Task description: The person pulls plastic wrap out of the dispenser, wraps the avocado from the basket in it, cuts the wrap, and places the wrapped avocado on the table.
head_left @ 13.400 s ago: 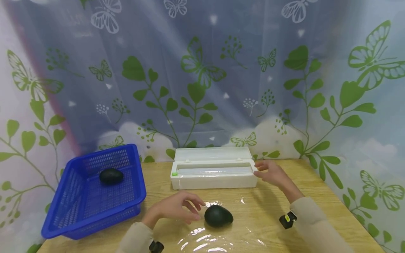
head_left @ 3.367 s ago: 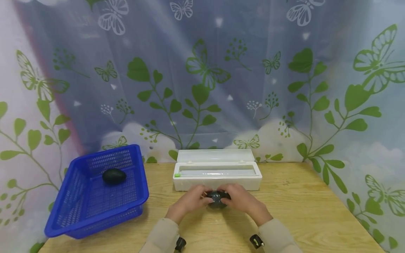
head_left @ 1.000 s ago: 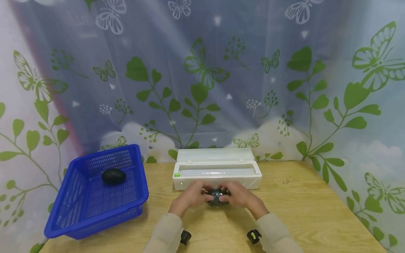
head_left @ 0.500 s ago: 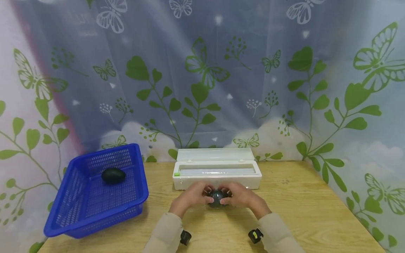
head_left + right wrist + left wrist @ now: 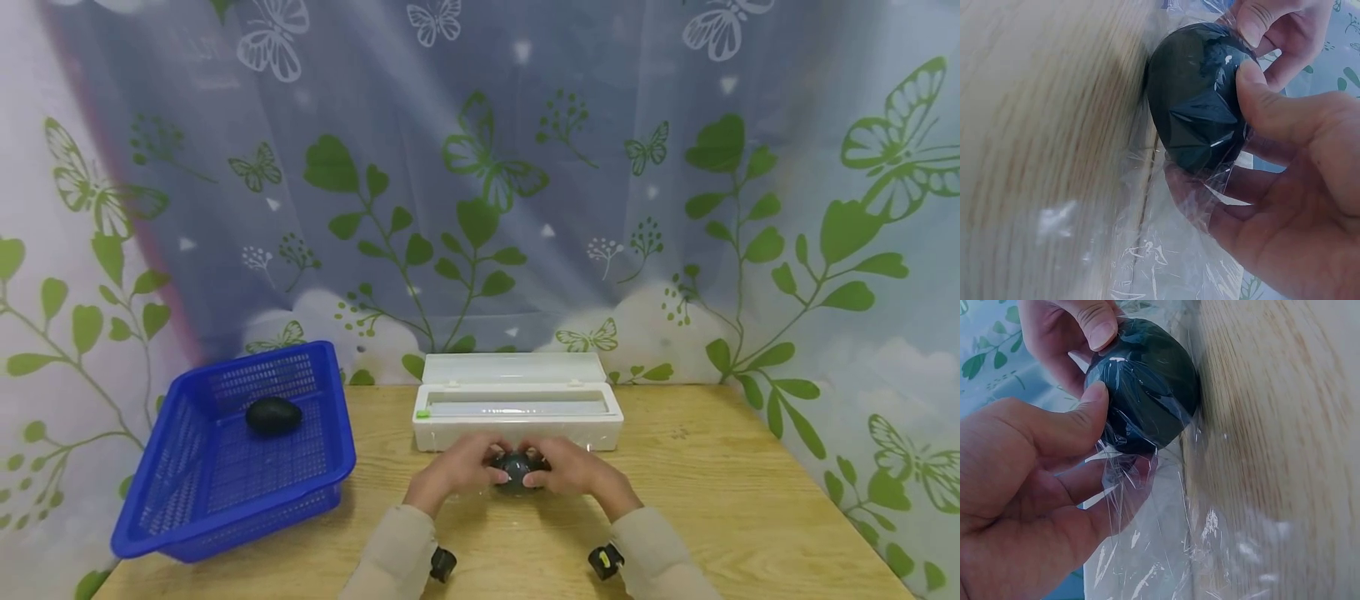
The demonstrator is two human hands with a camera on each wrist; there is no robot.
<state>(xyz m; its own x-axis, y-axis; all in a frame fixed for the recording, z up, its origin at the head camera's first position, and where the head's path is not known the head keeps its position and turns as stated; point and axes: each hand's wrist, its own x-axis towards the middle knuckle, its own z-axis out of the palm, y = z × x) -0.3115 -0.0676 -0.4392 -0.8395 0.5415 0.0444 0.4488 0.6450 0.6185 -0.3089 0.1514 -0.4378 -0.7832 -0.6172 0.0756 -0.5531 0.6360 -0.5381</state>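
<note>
A dark green avocado (image 5: pixel 516 473) sits just in front of the white cling film dispenser (image 5: pixel 517 433), with clear cling film (image 5: pixel 1204 119) drawn in creases over it. On its left side, my left hand (image 5: pixel 456 468) grips it through the film, thumb on the near face. From the right, my right hand (image 5: pixel 576 467) holds it the same way, the two thumbs close together. In the left wrist view, loose film (image 5: pixel 1141 550) trails below the avocado between the left fingers and the table. The fingers behind the avocado are partly hidden.
A blue perforated basket (image 5: pixel 225 533) stands at the left with a second avocado (image 5: pixel 273 416) in it. The dispenser's lid (image 5: pixel 513 367) is raised, and a film roll (image 5: pixel 517 408) shows inside. A printed curtain hangs behind the wooden table (image 5: pixel 735 500).
Earlier the avocado lay nearer me, with my left hand beside it and my right at the dispenser. Now both hands grip it, film-covered, closer to the dispenser. Over the last second only fingers shifted slightly.
</note>
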